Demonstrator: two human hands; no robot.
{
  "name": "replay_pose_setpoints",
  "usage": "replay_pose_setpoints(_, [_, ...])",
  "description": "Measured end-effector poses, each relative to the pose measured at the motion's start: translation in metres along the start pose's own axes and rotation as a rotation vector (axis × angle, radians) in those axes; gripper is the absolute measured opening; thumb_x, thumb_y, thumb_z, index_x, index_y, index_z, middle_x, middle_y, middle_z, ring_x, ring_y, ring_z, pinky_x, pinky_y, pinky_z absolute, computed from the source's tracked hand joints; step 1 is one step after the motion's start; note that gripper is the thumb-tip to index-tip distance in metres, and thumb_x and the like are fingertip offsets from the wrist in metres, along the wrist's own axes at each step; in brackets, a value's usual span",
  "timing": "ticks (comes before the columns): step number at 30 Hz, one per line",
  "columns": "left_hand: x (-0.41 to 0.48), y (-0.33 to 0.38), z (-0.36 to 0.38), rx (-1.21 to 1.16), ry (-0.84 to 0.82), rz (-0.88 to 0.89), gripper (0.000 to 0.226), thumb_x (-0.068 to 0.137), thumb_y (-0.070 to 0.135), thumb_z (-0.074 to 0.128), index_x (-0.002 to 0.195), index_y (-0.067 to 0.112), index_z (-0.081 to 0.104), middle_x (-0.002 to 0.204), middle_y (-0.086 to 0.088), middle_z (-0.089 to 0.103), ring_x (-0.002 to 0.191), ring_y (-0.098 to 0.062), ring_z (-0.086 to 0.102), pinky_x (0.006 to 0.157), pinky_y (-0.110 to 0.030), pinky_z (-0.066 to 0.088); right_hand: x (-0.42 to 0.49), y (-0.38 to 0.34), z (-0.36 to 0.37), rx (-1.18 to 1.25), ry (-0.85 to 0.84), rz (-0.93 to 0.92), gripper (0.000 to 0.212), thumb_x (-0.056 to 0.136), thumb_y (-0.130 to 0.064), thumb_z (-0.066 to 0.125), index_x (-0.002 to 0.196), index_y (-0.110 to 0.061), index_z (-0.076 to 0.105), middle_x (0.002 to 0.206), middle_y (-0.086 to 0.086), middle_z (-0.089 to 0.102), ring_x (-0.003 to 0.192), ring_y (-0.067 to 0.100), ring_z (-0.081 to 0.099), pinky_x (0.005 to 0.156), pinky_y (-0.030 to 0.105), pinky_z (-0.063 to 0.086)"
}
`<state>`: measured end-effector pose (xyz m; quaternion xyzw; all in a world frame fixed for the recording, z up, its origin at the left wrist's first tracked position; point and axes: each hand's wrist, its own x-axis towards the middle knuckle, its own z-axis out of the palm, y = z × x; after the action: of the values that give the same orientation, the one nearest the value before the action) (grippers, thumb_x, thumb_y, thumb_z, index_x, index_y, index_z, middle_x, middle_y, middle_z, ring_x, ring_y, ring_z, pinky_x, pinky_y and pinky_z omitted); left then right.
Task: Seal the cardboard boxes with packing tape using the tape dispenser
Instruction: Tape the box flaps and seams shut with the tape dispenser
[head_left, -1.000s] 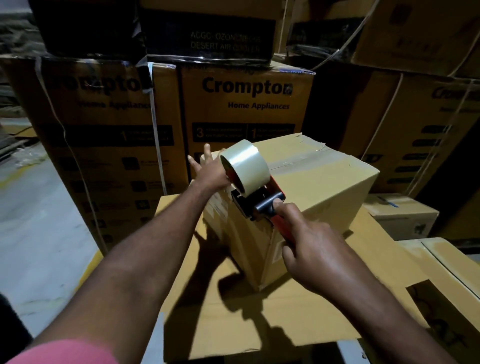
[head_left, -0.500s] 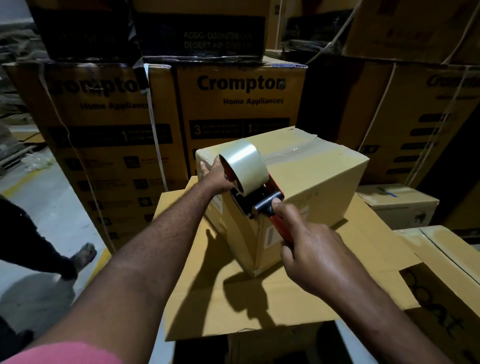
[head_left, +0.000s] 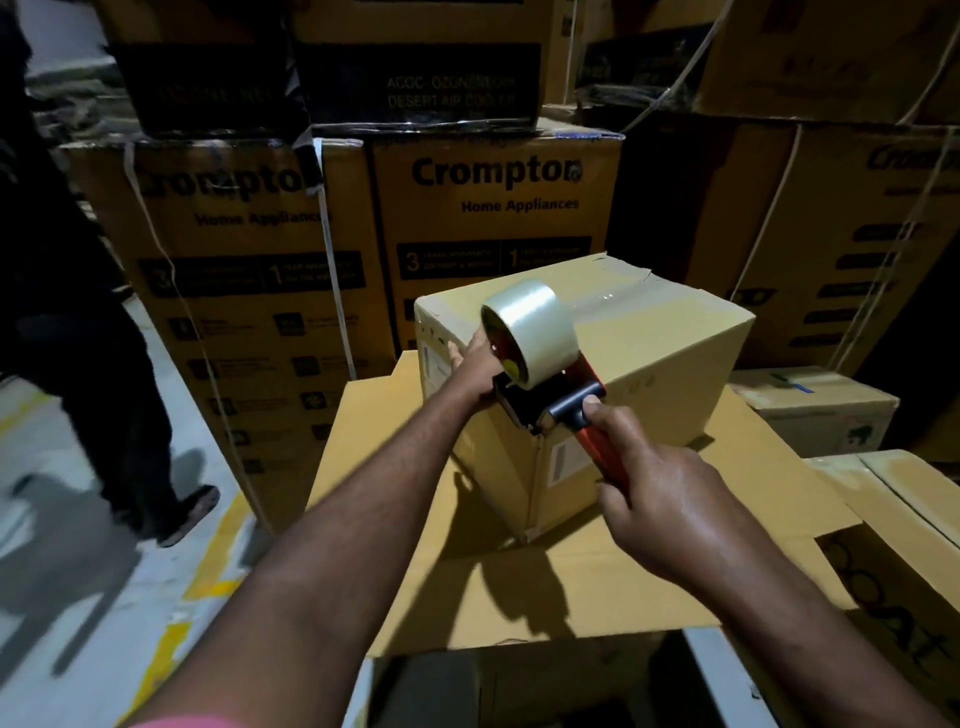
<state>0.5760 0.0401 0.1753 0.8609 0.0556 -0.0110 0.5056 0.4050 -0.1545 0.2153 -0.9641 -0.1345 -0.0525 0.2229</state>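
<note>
A small plain cardboard box (head_left: 670, 353) stands on a flat cardboard sheet (head_left: 613, 587), with clear tape along its top seam. My right hand (head_left: 670, 504) grips the red handle of the tape dispenser (head_left: 550, 395), whose clear tape roll (head_left: 530, 327) sits over the box's near top corner. The dispenser's black front rests against the box's near left face. My left hand (head_left: 475, 374) presses flat on that left face, just beside the dispenser; its fingers are partly hidden behind the roll.
Tall printed appliance cartons (head_left: 493, 218) are stacked close behind and to the right. A smaller taped box (head_left: 815, 410) and an open carton (head_left: 904, 545) lie on the right. A person's dark-clothed leg and sandal (head_left: 130, 415) stand on the grey floor at left.
The dispenser has come down from the top edge onto the box's near corner. My left hand slid lower on the left face. A person has walked closer on the left.
</note>
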Motion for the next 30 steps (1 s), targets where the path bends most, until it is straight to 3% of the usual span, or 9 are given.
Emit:
replay_pose_setpoints(3, [-0.009, 0.004, -0.004, 0.247, -0.022, 0.096, 0.075, 0.102, 0.043, 0.053, 0.162, 0.017, 0.017, 0.17, -0.012, -0.002, 0.154, -0.036, -0.017, 0.123, -0.054, -0.013, -0.004, 0.002, 0.005, -0.013, 0.024, -0.037, 0.074, 0.1, -0.027, 0.053, 0.145, -0.052, 0.0, 0.084, -0.012, 0.045, 0.068, 0.001, 0.051, 0.056, 0.016, 0.044])
replay_pose_setpoints(8, [-0.002, -0.002, -0.009, 0.359, 0.033, 0.202, 0.073, 0.094, 0.036, 0.069, 0.156, 0.019, 0.035, 0.169, -0.009, 0.017, 0.157, -0.028, -0.002, 0.12, -0.06, -0.018, -0.021, 0.015, 0.01, -0.005, -0.009, -0.03, 0.072, 0.099, -0.029, 0.054, 0.143, -0.053, 0.003, 0.083, -0.014, 0.045, 0.071, 0.0, 0.048, 0.057, 0.018, 0.038])
replay_pose_setpoints(16, [-0.015, 0.006, -0.006, 0.413, 0.04, 0.261, 0.069, 0.097, 0.04, 0.064, 0.156, 0.02, 0.036, 0.166, -0.006, 0.026, 0.157, -0.024, 0.004, 0.122, -0.06, -0.011, -0.032, 0.027, 0.019, 0.055, 0.052, -0.033, 0.073, 0.099, -0.031, 0.054, 0.14, -0.059, 0.0, 0.097, -0.016, 0.051, 0.086, 0.007, 0.056, 0.073, 0.026, 0.05])
replay_pose_setpoints(22, [-0.029, 0.017, -0.011, 0.326, 0.008, 0.187, 0.078, 0.097, 0.031, 0.066, 0.161, 0.019, 0.022, 0.171, -0.005, 0.007, 0.155, -0.033, -0.01, 0.121, -0.06, -0.012, -0.039, 0.031, 0.025, 0.051, 0.038, -0.027, 0.075, 0.1, -0.034, 0.053, 0.139, -0.061, -0.004, 0.106, -0.016, 0.055, 0.093, 0.007, 0.058, 0.079, 0.027, 0.051])
replay_pose_setpoints(30, [-0.019, 0.013, -0.011, 0.496, -0.014, 0.24, 0.068, 0.101, 0.053, 0.052, 0.16, 0.028, 0.028, 0.171, -0.002, 0.008, 0.156, -0.025, -0.008, 0.12, -0.062, -0.016, -0.046, 0.043, 0.026, 0.074, 0.018, -0.004, 0.077, 0.099, -0.036, 0.055, 0.138, -0.065, -0.005, 0.104, -0.02, 0.048, 0.086, 0.002, 0.051, 0.077, 0.021, 0.046])
